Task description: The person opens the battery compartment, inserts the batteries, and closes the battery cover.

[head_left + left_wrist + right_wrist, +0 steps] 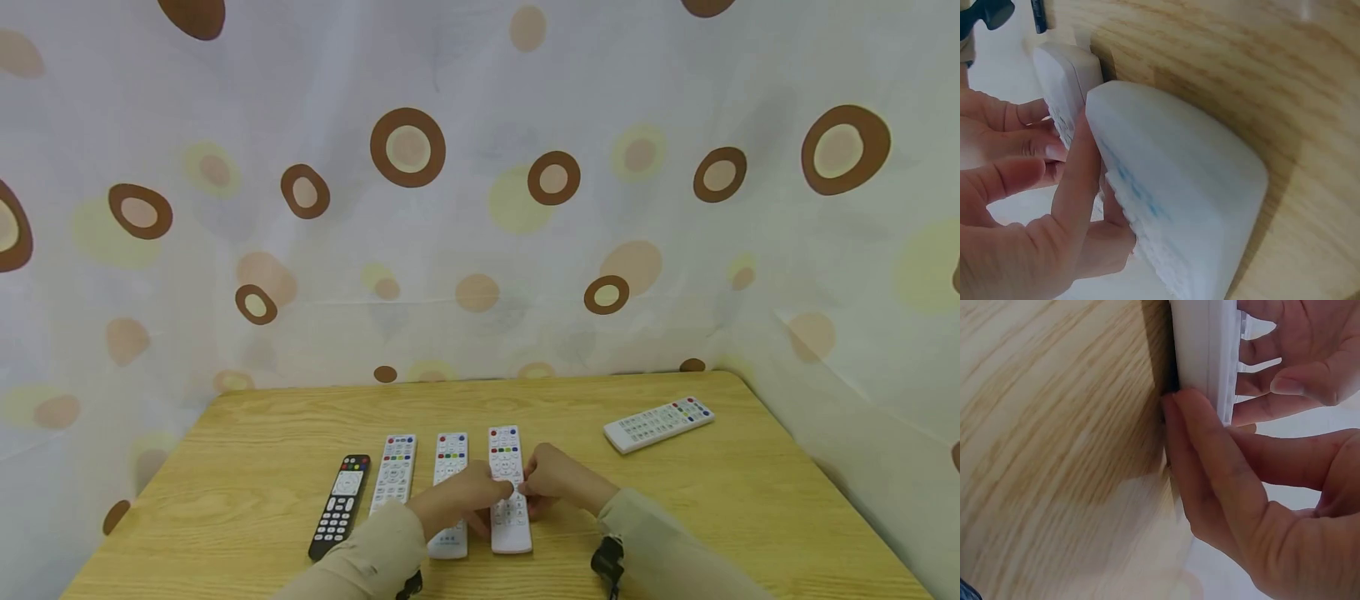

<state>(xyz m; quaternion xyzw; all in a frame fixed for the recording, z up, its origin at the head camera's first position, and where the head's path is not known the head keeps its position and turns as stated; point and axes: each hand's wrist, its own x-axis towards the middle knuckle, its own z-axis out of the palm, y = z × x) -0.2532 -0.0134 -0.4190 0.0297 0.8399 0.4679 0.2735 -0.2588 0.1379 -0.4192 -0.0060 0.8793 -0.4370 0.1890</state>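
A white remote control (511,533) with coloured buttons at its far end lies lengthwise on the table between my two hands. On its left edge my left hand (467,490) holds it, thumb over the keys and fingers down beside it. My right hand (564,477) pinches the right edge; in the right wrist view its fingertips (1192,403) meet the side wall near the tabletop. Close by on the left, partly hidden under my left hand, is a second white remote (448,546), with blue lettering in the left wrist view (1172,150).
Farther left lie another white remote (393,471), partly behind my left sleeve, and a black remote (339,508). One more white remote (660,425) lies slanted at the back right of the wooden table (300,417). A patterned curtain (480,233) hangs behind.
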